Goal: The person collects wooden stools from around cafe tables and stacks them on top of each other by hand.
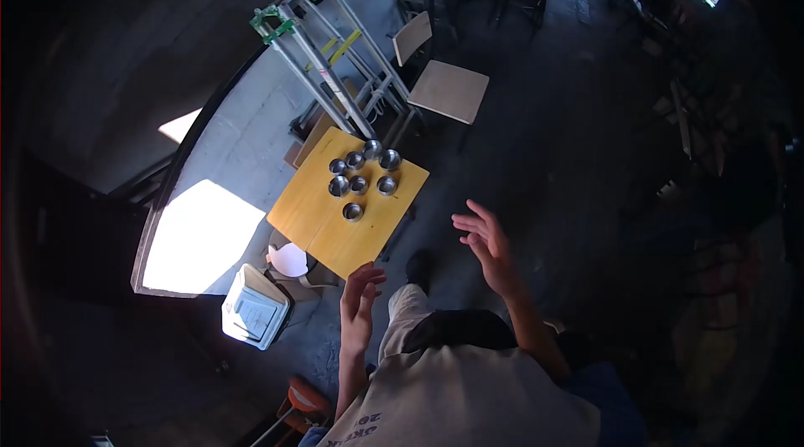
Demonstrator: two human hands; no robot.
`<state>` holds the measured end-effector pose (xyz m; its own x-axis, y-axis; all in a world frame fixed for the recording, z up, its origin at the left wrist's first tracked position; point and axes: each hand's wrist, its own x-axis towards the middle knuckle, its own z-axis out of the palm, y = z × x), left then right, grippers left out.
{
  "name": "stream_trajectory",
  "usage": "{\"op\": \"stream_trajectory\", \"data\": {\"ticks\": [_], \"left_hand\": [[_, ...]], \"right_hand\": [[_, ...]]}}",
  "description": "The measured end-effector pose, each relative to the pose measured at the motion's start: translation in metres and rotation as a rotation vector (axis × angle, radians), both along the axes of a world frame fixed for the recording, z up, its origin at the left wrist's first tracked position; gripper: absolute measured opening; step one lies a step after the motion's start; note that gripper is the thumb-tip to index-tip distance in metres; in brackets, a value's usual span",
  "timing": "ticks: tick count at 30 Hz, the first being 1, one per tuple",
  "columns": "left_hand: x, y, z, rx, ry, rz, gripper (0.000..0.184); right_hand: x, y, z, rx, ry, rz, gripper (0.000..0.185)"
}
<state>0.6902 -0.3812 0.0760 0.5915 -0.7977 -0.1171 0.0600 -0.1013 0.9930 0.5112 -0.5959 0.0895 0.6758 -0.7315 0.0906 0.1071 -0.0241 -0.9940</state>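
- Round metal bowls (358,186), eight visible, are sitting grouped on the yellow table (314,214), mostly toward its far half.
- They're looking light, stiff and hard to break, judging by the shiny metal; smooth walls are probably making them a bit slippery.
- Best hold: pinching the rim or wrapping fingers round the outer wall; close neighbours are leaving tight gaps.
- Left hand (360,292) is hovering by the table's near corner, empty, fingers loosely curled.
- Right hand (488,248) is hanging over the floor, empty, fingers part-spread.
- Metal frame (322,66) and wooden chair (450,91) are standing beyond.
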Motion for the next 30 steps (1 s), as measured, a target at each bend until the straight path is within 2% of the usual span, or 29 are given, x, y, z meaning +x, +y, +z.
{"op": "stream_trajectory", "data": {"ticks": [1, 2, 5, 7, 9, 12, 14, 16, 18, 20, 25, 26, 30], "left_hand": [[0.006, -0.006, -0.006, 0.038, -0.04, -0.093, 0.035], [0.009, -0.011, -0.006, 0.221, -0.149, -0.183, 0.03], [0.026, -0.018, -0.008, 0.54, -0.236, -0.577, 0.03], [0.039, -0.023, -0.011, 0.607, -0.331, -0.69, 0.03], [0.058, -0.029, -0.019, 0.609, -0.342, -0.707, 0.031], [0.09, -0.037, -0.027, 0.541, -0.194, -0.611, 0.03], [0.104, -0.044, -0.019, 0.514, -0.05, -0.552, 0.028], [0.111, -0.058, -0.027, 0.514, -0.034, -0.467, 0.034], [0.118, -0.062, -0.052, 0.476, -0.073, -0.431, 0.041], [0.131, -0.082, -0.042, 0.492, -0.084, -0.453, 0.038], [0.142, -0.153, -0.017, 0.516, -0.185, -0.484, 0.028], [0.139, -0.173, -0.017, 0.505, -0.201, -0.487, 0.021], [0.147, -0.233, -0.037, 0.33, -0.111, -0.698, 0.024]], "right_hand": [[0.002, -0.005, -0.009, 0.002, 0.03, 0.049, 0.053], [0.005, -0.014, -0.02, -0.005, 0.106, 0.193, 0.054], [0.032, -0.039, -0.093, 0.089, 0.281, 0.804, 0.05], [0.056, -0.049, -0.133, 0.139, 0.371, 1.114, 0.051], [0.081, -0.062, -0.158, 0.147, 0.426, 1.349, 0.053], [0.107, -0.105, -0.145, 0.22, 0.573, 1.447, 0.054], [0.116, -0.137, -0.132, 0.177, 0.634, 1.414, 0.053], [0.118, -0.16, -0.098, 0.107, 0.714, 1.331, 0.049], [0.103, -0.175, -0.105, 0.04, 0.717, 1.223, 0.046], [0.09, -0.189, -0.105, -0.017, 0.792, 1.188, 0.041], [0.065, -0.215, -0.062, 0.054, 0.877, 1.039, 0.036], [0.054, -0.218, -0.063, 0.058, 0.889, 0.999, 0.036], [0.008, -0.227, -0.044, 0.27, 0.903, 0.857, 0.041]]}}
